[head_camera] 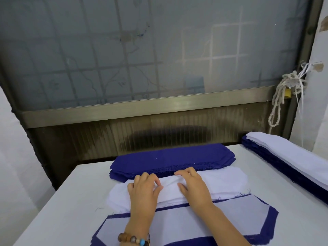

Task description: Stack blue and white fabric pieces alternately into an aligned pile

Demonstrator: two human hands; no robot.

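1. A white surface carries three lots of cloth set one behind another in front of the person, with a fourth off to the right.
2. Farthest back lies the blue fabric stack, a thick pile of dark blue woven pieces with a frayed near edge.
3. Just in front of it, overlapping that edge, lies the white fabric stack, made of thin white pieces with loose threads.
4. The left hand rests on the left part of the white fabric stack, with its fingers curled and its thumb and fingertips pinching the top layer.
5. The right hand sits just beside it on the same stack, fingers bent and thumb drawn in, also pinching the top layer. A small ridge of white cloth stands up between the two hands.
6. Nearest the person is the alternating pile. Its top white piece lies flat on a larger blue piece whose border shows around it, and both forearms cross above it.
7. A beaded bracelet circles the left wrist.
8. At the right edge runs a long mixed stack, with white layers on top of blue ones.
9. Behind are a frosted glass window and a pale knotted rope.
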